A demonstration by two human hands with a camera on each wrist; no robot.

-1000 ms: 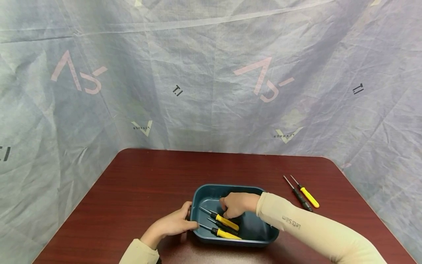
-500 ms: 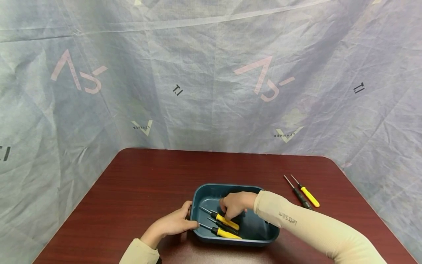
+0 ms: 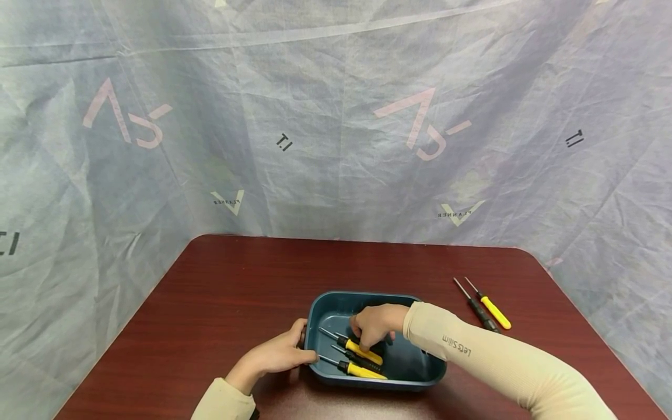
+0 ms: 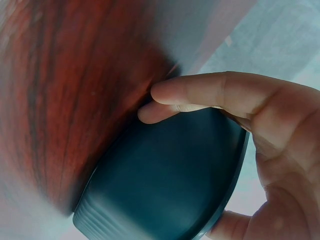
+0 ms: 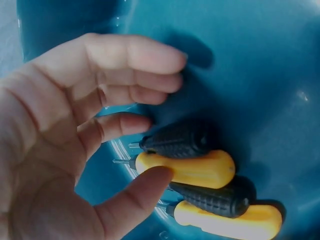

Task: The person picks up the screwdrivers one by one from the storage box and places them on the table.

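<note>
My left hand (image 3: 280, 352) grips the left end of a dark blue plastic bin (image 3: 378, 384); in the left wrist view its fingers press the outer wall and the thumb lies at the rim. Inside the bin, my right hand (image 5: 95, 115) has its fingers spread apart and only slightly bent. Its thumb touches the yellow handle of a screwdriver (image 5: 200, 171). Close to the little finger lies a black-handled screwdriver (image 5: 182, 139), mostly covered by the hand in the head view. Another black screwdriver (image 5: 220, 199) and another yellow screwdriver (image 5: 245, 222) lie beside these.
On the brown wooden table (image 3: 252, 274), right of the bin, a black screwdriver (image 3: 483, 315) and a yellow screwdriver (image 3: 495, 312) lie side by side. A pale printed cloth (image 3: 336, 116) hangs behind the table.
My right hand has shifted slightly left over the screwdrivers, and a fingertip now shows below its wrist. The left hand and the bin stay where they were.
</note>
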